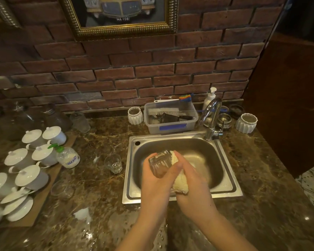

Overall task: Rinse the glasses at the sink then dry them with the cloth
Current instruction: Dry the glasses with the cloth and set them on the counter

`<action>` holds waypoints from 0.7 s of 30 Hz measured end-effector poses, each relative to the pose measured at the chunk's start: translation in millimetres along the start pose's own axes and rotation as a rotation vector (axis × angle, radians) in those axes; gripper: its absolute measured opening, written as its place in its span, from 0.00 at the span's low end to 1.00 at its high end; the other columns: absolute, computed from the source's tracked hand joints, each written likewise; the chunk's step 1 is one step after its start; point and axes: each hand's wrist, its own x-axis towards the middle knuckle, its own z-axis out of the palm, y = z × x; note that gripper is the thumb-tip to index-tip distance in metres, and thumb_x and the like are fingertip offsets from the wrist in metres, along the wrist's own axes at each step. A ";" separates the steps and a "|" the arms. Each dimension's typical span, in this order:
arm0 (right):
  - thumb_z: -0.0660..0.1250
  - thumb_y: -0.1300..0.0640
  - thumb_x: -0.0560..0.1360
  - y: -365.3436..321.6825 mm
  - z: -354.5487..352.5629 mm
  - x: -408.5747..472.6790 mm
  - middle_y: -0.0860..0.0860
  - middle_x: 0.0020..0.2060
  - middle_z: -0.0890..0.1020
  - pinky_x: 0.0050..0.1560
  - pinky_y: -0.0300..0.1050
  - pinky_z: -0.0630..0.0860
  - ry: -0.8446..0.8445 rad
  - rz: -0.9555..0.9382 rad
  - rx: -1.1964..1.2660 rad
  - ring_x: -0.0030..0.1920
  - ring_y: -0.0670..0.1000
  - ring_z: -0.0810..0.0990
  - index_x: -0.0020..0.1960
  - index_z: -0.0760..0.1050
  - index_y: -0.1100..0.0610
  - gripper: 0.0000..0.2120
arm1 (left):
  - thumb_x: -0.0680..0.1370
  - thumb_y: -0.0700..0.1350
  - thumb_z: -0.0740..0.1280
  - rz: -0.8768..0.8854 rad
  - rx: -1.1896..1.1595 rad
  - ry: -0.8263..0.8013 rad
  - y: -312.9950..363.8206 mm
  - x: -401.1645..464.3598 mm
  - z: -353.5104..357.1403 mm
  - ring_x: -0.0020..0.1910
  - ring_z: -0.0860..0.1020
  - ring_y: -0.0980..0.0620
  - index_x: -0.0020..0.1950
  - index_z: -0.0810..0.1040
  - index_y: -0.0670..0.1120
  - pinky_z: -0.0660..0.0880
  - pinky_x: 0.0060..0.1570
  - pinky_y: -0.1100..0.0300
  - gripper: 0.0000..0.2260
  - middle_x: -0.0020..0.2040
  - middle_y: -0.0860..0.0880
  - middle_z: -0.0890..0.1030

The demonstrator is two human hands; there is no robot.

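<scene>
Over the sink (227,189) my left hand (157,182) grips a glass (159,163); right hand (191,185) presses the cloth (179,185) against it.

Single head view, looking forward-down, close over sink (223,156) and counter (98,178).

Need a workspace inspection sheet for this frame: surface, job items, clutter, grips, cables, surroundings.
Surface: marble counter, wet patches near the front edge; steel sink, tap shows no running water.
Job's things: glass held over the sink, cloth against it; second glass upright left of the sink.
Clutter: lidded white cups, plastic tub with brush, soap bottle.
Grips: left hand holds the glass; right hand holds the cloth.
Cables: nothing seen.
Surroundings: brick wall, framed picture.
</scene>
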 end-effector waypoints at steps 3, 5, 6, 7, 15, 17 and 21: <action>0.67 0.70 0.72 3.8 -24.5 1.7 0.39 0.54 0.83 0.54 0.39 0.80 -0.272 0.037 0.076 0.53 0.40 0.82 0.72 0.66 0.33 0.40 | 0.65 0.47 0.79 -0.007 0.067 0.006 -3.9 2.8 -19.6 0.49 0.87 0.49 0.63 0.77 0.47 0.84 0.44 0.58 0.28 0.54 0.44 0.87; 0.67 0.64 0.71 4.1 -45.0 6.4 0.44 0.51 0.86 0.49 0.48 0.83 -0.274 0.084 0.120 0.48 0.47 0.84 0.66 0.76 0.37 0.30 | 0.66 0.49 0.82 0.044 0.268 0.009 -3.6 2.8 -33.3 0.50 0.86 0.55 0.61 0.77 0.54 0.83 0.47 0.59 0.27 0.54 0.53 0.86; 0.67 0.62 0.71 3.6 -51.7 8.9 0.45 0.50 0.86 0.47 0.49 0.83 -0.213 0.090 0.116 0.48 0.48 0.85 0.64 0.78 0.38 0.27 | 0.67 0.49 0.83 0.106 0.410 0.017 -3.5 3.9 -39.2 0.50 0.84 0.59 0.61 0.75 0.58 0.81 0.50 0.62 0.26 0.53 0.59 0.85; 0.68 0.62 0.72 1.7 -54.4 10.9 0.44 0.50 0.86 0.46 0.47 0.82 -0.155 0.086 0.096 0.48 0.47 0.85 0.64 0.79 0.39 0.25 | 0.69 0.49 0.83 0.176 0.545 0.029 -3.3 4.9 -42.5 0.51 0.83 0.62 0.60 0.74 0.60 0.79 0.50 0.65 0.26 0.52 0.62 0.84; 0.65 0.43 0.80 -30.8 -14.0 24.2 0.35 0.51 0.83 0.52 0.27 0.72 -0.048 -0.102 -0.100 0.51 0.34 0.79 0.66 0.77 0.42 0.15 | 0.73 0.55 0.74 0.354 1.112 -0.046 7.8 -0.4 -31.5 0.67 0.78 0.48 0.80 0.50 0.60 0.77 0.61 0.49 0.44 0.71 0.53 0.77; 0.65 0.42 0.80 -28.2 -9.2 21.3 0.35 0.59 0.80 0.59 0.24 0.68 -0.070 -0.139 -0.180 0.57 0.33 0.77 0.72 0.72 0.43 0.21 | 0.76 0.53 0.70 0.338 1.115 -0.049 9.7 -1.1 -33.3 0.64 0.79 0.46 0.81 0.48 0.60 0.76 0.56 0.51 0.41 0.69 0.51 0.79; 0.69 0.54 0.80 -17.3 -12.7 16.7 0.41 0.67 0.79 0.68 0.40 0.72 -0.151 -0.257 -0.103 0.68 0.39 0.75 0.74 0.72 0.47 0.23 | 0.73 0.51 0.75 0.168 0.962 -0.131 17.8 -0.5 -38.9 0.54 0.84 0.51 0.78 0.50 0.65 0.81 0.52 0.51 0.43 0.59 0.55 0.83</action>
